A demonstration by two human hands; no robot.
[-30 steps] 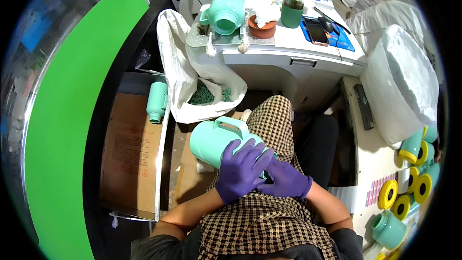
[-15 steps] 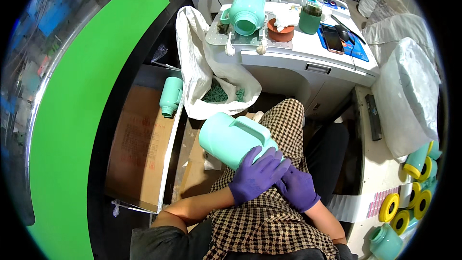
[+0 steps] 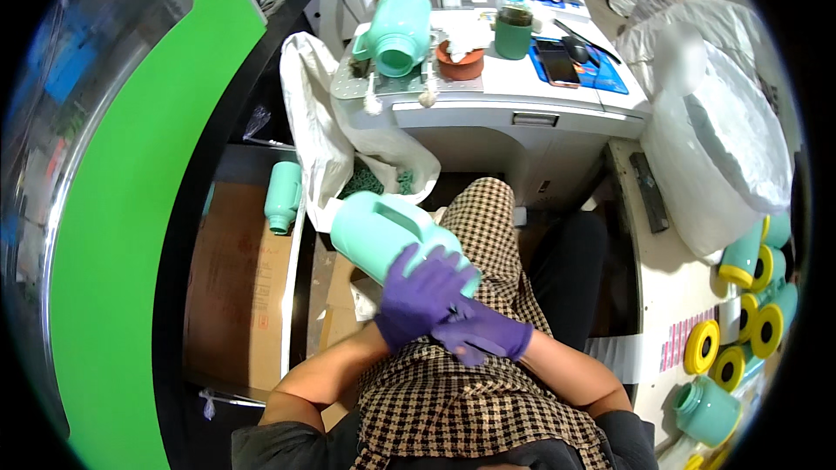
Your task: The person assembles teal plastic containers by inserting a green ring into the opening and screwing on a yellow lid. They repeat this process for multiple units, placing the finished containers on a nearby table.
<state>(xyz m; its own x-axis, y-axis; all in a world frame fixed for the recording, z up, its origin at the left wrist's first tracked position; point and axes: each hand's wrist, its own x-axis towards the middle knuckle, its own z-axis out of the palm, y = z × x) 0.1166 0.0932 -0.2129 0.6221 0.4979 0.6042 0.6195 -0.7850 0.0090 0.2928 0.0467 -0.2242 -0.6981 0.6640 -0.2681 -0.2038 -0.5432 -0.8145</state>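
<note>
A mint-green plastic jug (image 3: 383,233) with a handle lies tilted over my lap, bottom toward the upper left. My left hand (image 3: 420,294), in a purple glove, is closed over its near end. Just below, my right hand (image 3: 481,336), also gloved purple, sits under the left one at the jug's mouth end; what its fingers hold is hidden. I wear a brown checked apron.
A second mint jug (image 3: 396,30) lies on the white machine table (image 3: 522,91) with a dark jar (image 3: 514,19), a bowl and a phone. A white sack (image 3: 326,135) of green pieces hangs left. Mint bottle (image 3: 283,196) on cardboard. Yellow-capped jars (image 3: 749,296) right.
The jug has tipped from nearly upright to lying tilted toward the upper left, and my left hand has slid over its near end. My view has shifted closer.
</note>
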